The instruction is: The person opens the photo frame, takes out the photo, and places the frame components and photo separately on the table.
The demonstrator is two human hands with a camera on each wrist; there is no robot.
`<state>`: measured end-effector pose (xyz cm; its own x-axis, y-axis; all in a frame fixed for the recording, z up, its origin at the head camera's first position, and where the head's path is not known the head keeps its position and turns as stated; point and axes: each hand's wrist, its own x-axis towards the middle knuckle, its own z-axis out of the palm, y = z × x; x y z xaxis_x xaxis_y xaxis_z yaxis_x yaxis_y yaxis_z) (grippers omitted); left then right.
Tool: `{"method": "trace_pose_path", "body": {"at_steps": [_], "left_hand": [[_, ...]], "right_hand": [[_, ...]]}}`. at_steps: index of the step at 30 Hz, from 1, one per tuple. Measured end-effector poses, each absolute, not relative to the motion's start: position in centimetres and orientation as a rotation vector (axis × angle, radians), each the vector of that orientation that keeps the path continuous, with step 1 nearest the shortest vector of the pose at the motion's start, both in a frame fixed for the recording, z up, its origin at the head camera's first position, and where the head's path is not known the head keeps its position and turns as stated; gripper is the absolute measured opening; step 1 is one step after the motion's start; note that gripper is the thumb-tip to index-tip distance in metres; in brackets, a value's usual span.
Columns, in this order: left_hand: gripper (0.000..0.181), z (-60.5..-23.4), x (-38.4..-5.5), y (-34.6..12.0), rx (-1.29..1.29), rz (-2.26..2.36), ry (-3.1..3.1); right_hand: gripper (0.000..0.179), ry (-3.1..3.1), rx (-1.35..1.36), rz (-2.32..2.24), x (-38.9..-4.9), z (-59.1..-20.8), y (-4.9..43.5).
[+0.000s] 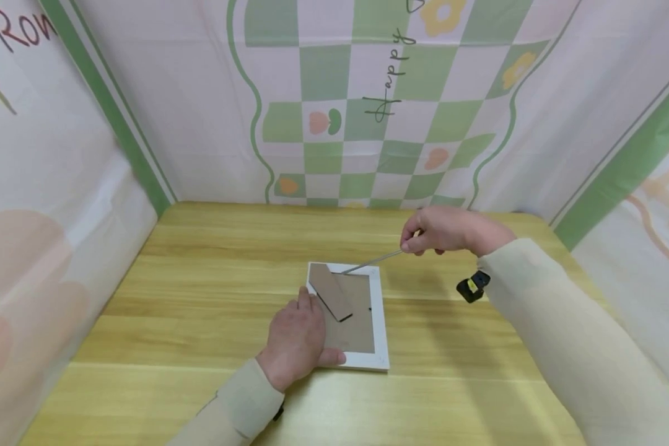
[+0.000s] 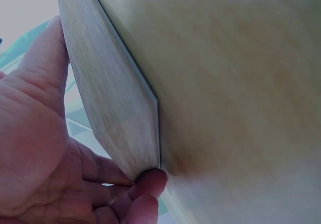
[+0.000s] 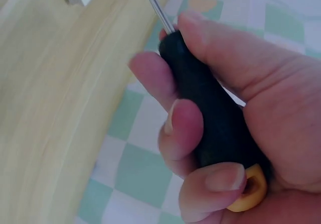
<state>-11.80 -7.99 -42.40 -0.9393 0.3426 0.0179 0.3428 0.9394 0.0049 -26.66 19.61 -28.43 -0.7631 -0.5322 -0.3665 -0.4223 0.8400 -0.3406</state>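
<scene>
A white picture frame (image 1: 380,334) lies face down on the table, its brown backing board (image 1: 357,334) and slanting stand leg (image 1: 331,291) facing up. My left hand (image 1: 297,337) grips the frame's lower left corner, with the thumb on the bottom edge and fingers along the left side. In the left wrist view, the fingers (image 2: 150,181) curl at the frame's edge (image 2: 108,78). My right hand (image 1: 437,230) holds a screwdriver (image 3: 205,101) by its black handle with a yellow end. Its metal shaft (image 1: 373,261) slants down to the backing board's top edge.
The wooden table (image 1: 201,310) carries the frame. A printed cloth (image 1: 323,74) with green checks hangs behind it, and more cloth walls it in at left and right. A black strap device (image 1: 472,286) sits at the right wrist.
</scene>
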Motion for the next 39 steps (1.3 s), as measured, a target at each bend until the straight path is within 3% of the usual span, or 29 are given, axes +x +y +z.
{"method": "trace_pose_path", "body": {"at_steps": [8,15,39], "left_hand": [[0.123,-42.3,-11.9,-8.0,-0.533,0.033,-3.082],[0.122,-42.2,-11.9,-7.9,-0.55,0.066,-3.051],[0.121,-42.4,-11.7,-7.8,-0.566,0.091,-3.033]], "right_hand": [[0.007,2.822,-0.901,-0.063,-22.7,-28.5,19.3],[0.008,2.866,-0.872,-0.036,-22.0,-28.7,19.1],[0.014,2.51,-0.664,-0.378,-27.2,-28.5,19.5]]}}
